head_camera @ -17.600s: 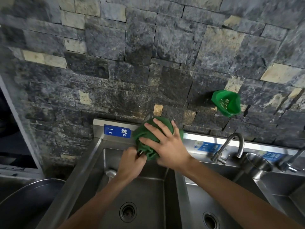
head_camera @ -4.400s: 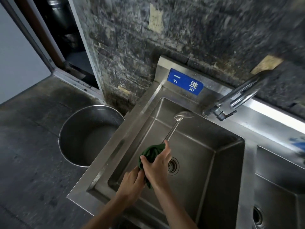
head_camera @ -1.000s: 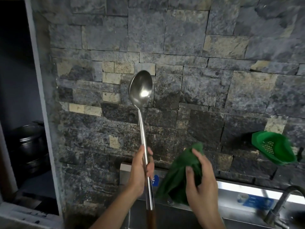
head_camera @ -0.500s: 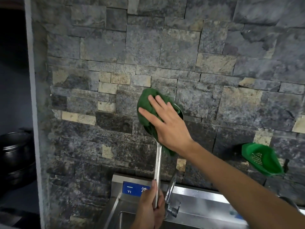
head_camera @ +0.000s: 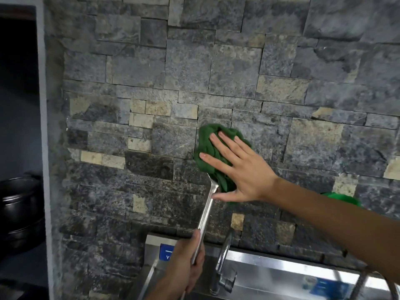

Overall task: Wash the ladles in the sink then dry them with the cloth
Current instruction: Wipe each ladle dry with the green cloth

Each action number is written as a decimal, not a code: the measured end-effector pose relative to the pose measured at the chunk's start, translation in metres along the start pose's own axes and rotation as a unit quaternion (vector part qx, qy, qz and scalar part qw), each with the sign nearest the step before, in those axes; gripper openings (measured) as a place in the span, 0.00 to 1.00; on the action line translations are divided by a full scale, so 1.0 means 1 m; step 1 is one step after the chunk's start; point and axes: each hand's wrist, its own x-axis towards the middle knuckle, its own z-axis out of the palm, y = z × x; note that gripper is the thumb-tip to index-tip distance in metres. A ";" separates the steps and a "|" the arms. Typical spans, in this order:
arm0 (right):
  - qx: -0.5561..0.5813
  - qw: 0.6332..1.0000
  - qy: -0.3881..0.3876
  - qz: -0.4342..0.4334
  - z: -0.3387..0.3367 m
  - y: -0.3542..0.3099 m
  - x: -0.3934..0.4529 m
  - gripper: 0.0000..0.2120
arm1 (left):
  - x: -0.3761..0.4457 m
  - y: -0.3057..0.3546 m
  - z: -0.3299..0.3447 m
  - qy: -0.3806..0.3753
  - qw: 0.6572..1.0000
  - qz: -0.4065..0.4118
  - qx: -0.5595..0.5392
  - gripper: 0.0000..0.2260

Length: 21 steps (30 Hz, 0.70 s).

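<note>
A long steel ladle [head_camera: 205, 213] stands upright in front of the stone wall, above the sink [head_camera: 270, 276]. My left hand [head_camera: 186, 269] grips its handle low down. Its bowl is hidden under a bunched green cloth [head_camera: 207, 152]. My right hand [head_camera: 236, 167] presses that cloth against the bowl with straight, spread fingers, the thumb touching the ladle's neck.
A chrome tap [head_camera: 223, 263] rises from the sink's back rim just right of the handle. A green strainer [head_camera: 344, 197] peeks from behind my right forearm. A black pot [head_camera: 19, 204] sits in the dark opening at left. A second tap [head_camera: 387, 284] curves at the right edge.
One second ago the bare ladle was held up with the cloth beside it; since then my right hand has brought the cloth over the bowl and keeps pressing it there.
</note>
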 end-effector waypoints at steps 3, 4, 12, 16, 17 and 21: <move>-0.036 0.998 -0.037 -0.030 -0.011 0.025 0.001 0.46 | 0.012 0.022 -0.011 -0.038 0.995 0.026 0.086 0.26; -0.053 0.997 -0.038 -0.037 -0.015 0.033 0.002 0.45 | 0.016 0.027 -0.016 -0.050 0.993 0.040 0.103 0.27; -0.152 0.988 -0.007 -0.037 -0.028 0.047 0.001 0.45 | 0.022 0.050 -0.022 -0.059 0.978 0.095 0.179 0.32; -0.130 0.991 -0.002 0.026 -0.025 0.033 0.002 0.35 | 0.022 0.052 -0.014 -0.035 0.984 0.085 0.151 0.30; -0.109 0.993 0.011 0.054 -0.024 0.026 0.002 0.32 | 0.023 0.052 -0.012 -0.032 0.984 0.094 0.148 0.29; -0.016 0.985 0.078 0.152 -0.025 0.001 0.004 0.23 | 0.028 0.058 -0.007 -0.007 0.963 0.169 0.210 0.26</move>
